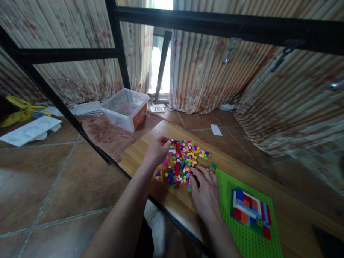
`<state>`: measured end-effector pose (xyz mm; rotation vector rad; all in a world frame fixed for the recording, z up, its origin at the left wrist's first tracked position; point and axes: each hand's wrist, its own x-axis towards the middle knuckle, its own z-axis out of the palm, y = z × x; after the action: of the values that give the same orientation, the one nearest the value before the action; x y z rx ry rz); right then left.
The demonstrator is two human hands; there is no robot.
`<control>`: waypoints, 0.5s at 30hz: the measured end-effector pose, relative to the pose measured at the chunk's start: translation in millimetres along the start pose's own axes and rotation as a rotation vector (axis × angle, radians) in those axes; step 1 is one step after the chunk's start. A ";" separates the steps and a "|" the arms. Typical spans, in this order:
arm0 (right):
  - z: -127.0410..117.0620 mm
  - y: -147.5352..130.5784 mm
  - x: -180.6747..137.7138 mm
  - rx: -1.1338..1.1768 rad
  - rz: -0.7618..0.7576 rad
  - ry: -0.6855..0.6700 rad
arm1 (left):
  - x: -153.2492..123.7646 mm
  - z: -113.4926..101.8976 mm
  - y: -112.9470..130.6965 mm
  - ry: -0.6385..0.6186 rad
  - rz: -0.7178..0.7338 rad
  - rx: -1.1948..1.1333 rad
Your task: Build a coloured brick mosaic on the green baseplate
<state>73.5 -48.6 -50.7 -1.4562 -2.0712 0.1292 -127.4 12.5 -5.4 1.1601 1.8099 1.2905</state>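
Small bricks (185,159) in many colours, loose in a heap on the wooden table (134,159), between both hands and just left of a green baseplate (258,248). Left hand (157,149) at the far left side of the heap, thumb and fingertips drawn close together; too small there to make out any brick in the pinch. Right hand (206,192) over the near right side, palm down, fingers bent, thumb set apart from the forefinger, tips among the bricks; no way to say from this view about a grip.

For picking through well, by judgement: spread the heap thin with light fingertips rather than digging; take one brick at a time by its sides; sweep away from the near table edge, to keep strays off the floor (29,169). Mind the right forearm (226,242), close over the baseplate, and avoid nudging the built patch (250,212) of red, white, blue and orange.

Farther out, a see-through plastic box (116,115) on a brown rug (104,132), bricks inside; beyond, striped curtains (208,70).
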 end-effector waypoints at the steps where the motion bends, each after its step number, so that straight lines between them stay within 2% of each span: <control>1: 0.7 0.9 0.5 0.004 -0.001 -0.003 | 0.8 -0.8 -2.6 -0.018 0.018 0.123; 3: 1.0 3.2 0.6 0.014 0.007 0.007 | 1.2 -2.3 -6.4 -0.061 0.049 0.292; 7: -1.0 7.7 -1.2 0.025 0.028 0.034 | -0.3 -4.8 -8.7 -0.114 0.112 0.444; 9: -2.8 8.9 -2.3 0.026 0.045 0.040 | -1.5 -5.6 -8.4 -0.184 0.127 0.536; 12: -5.4 9.5 -3.5 0.018 0.073 0.055 | -3.0 -5.7 -6.8 -0.281 0.113 0.640; 15: -6.9 9.3 -4.2 0.015 0.095 0.051 | -4.4 -3.7 -4.9 -0.297 0.080 0.674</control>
<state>85.7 -50.4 -50.5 -1.5332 -1.9572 0.1430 -130.2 6.4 -8.8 1.6820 2.0341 0.4922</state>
